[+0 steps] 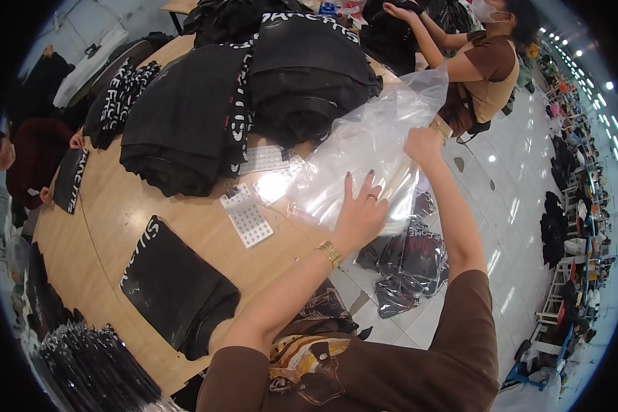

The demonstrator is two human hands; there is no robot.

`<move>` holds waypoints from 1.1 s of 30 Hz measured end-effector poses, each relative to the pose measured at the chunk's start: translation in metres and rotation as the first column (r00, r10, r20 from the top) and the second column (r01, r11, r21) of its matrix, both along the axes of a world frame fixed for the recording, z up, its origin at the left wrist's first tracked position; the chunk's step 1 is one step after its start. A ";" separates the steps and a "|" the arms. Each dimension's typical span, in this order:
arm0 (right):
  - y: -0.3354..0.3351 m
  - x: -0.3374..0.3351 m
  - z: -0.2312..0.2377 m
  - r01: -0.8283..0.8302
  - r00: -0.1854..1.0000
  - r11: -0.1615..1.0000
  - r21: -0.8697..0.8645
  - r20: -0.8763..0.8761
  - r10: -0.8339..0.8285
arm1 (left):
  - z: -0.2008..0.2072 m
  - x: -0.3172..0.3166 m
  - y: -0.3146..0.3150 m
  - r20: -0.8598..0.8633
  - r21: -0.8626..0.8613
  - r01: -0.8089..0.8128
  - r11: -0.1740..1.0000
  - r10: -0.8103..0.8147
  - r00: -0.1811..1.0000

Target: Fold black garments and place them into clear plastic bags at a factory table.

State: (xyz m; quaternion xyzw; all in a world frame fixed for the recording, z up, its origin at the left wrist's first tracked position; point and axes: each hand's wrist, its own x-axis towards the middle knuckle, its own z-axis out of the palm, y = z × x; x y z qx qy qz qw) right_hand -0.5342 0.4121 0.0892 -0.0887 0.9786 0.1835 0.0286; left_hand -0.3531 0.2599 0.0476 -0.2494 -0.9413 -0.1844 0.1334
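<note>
A stack of clear plastic bags (374, 137) lies slanting over the table's right edge. My left hand (362, 214) rests on its near part with the fingers spread. My right hand (426, 145) is closed on the right side of the stack, fingertips partly hidden. To the left of my left arm, a folded black garment with white lettering (178, 292) lies on the table. Small sheets of printed stickers (248, 218) lie left of the bags, beside a large pile of folded black garments (182, 123).
Another black pile (309, 82) stands farther back on the wooden table (93, 257). Bagged garments (419, 257) lie low beside the table, over the tiled floor. One co-worker (494, 65) stands at the far right; another person (41, 165) handles a black garment at the left.
</note>
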 end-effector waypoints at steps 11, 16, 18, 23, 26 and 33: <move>0.037 0.006 -0.045 0.501 0.847 -0.237 -0.833 0.528 -0.065 | 0.000 -0.028 0.002 0.028 -0.154 -0.201 0.967 0.208 0.978; 0.055 0.037 -0.087 0.357 0.892 -0.849 -0.390 0.413 0.186 | 0.001 -0.039 -0.001 0.066 0.082 -0.217 0.973 0.212 0.975; 0.043 0.054 -0.093 0.273 0.850 -0.802 -0.532 0.524 -0.059 | 0.005 -0.040 -0.006 0.129 0.160 -0.225 0.961 0.206 0.970; 0.034 0.087 -0.071 0.413 0.828 -0.834 -0.367 0.533 0.175 | 0.015 -0.047 -0.017 0.467 0.406 -0.290 0.867 0.076 0.881; 0.036 0.100 -0.071 0.386 0.820 -0.604 -0.697 0.560 -0.122 | 0.024 -0.055 -0.020 0.516 0.419 -0.322 0.849 0.069 0.854; 0.003 0.105 -0.078 -0.261 0.825 0.842 -0.473 -0.562 -0.060 | 0.064 -0.051 -0.017 -0.071 0.140 -0.157 0.978 0.168 0.983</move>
